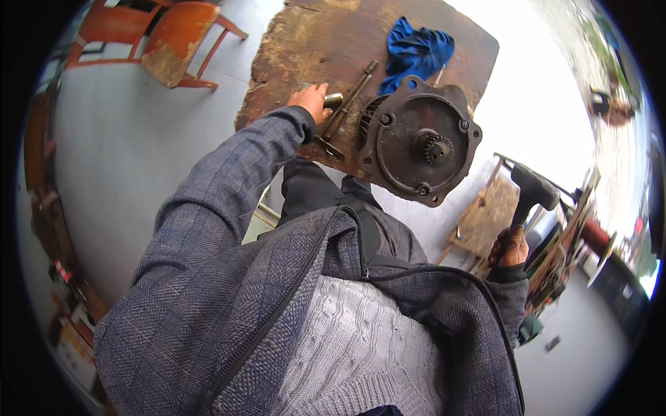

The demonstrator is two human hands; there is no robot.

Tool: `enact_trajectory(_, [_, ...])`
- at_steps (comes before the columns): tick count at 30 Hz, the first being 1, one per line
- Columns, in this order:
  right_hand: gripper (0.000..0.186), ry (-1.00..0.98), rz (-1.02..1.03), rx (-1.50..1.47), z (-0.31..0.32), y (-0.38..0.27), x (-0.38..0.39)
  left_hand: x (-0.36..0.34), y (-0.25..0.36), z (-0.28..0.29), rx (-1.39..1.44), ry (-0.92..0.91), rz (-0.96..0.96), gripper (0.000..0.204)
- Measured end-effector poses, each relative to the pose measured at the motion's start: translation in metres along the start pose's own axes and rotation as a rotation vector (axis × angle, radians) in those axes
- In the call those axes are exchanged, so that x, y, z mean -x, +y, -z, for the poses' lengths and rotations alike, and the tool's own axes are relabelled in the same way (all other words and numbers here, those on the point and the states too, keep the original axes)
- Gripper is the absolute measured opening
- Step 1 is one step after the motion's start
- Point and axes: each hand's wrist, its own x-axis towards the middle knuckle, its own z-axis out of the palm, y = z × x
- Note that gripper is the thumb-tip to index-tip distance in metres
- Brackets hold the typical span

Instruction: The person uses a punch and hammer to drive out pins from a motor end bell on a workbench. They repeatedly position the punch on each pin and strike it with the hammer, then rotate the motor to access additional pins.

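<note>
My left hand (310, 102) is at the near left of the worn wooden table (305, 41), its fingers closed around a short brass-coloured metal cylinder (334, 100). Right of it lies a long metal rod tool (352, 99), with a shorter metal bar (329, 147) near the table's front edge. A dark round motor-like housing (409, 149) stands at the table's near right, its bolted end plate and central toothed gear (434, 148) showing. Off the table to the right, my right hand (512, 247) grips the handle of a hammer (534, 188), head up.
A crumpled blue cloth (416, 52) lies behind the housing. A reddish wooden chair (177, 41) stands at the far left. To the right are a low wooden stool or board (485, 215), stacked scrap and a large dark spool (617, 284). Clutter lines the left wall.
</note>
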Motion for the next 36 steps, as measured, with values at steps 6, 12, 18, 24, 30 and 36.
enact_trajectory(6, [0.064, 0.226, -0.161, -0.159, -0.043, 0.014, 0.086, -0.056, -0.009, -0.027, -0.318, -0.205, -0.178, 0.034])
enact_trajectory(12, [0.065, 0.210, -0.174, -0.378, -0.078, 0.031, 0.139, -0.065, -0.024, 0.004, -0.213, -0.233, -0.269, 0.033])
enact_trajectory(18, [0.059, 0.112, -0.091, -0.324, -0.081, 0.029, 0.137, -0.003, 0.000, 0.155, 0.620, 0.055, -0.328, 0.049])
enact_trajectory(24, [0.055, -0.038, 0.031, -0.291, -0.073, 0.038, 0.134, 0.107, 0.066, 0.266, 1.386, 0.005, -0.701, 0.011])
enact_trajectory(30, [0.055, -0.095, 0.130, -0.178, -0.068, 0.040, 0.150, 0.129, 0.102, 0.253, 1.461, 0.101, -0.780, 0.018])
enact_trajectory(36, [0.052, -0.066, 0.108, -0.208, -0.074, 0.038, 0.163, 0.125, 0.104, 0.231, 1.283, 0.330, -0.705, 0.011])
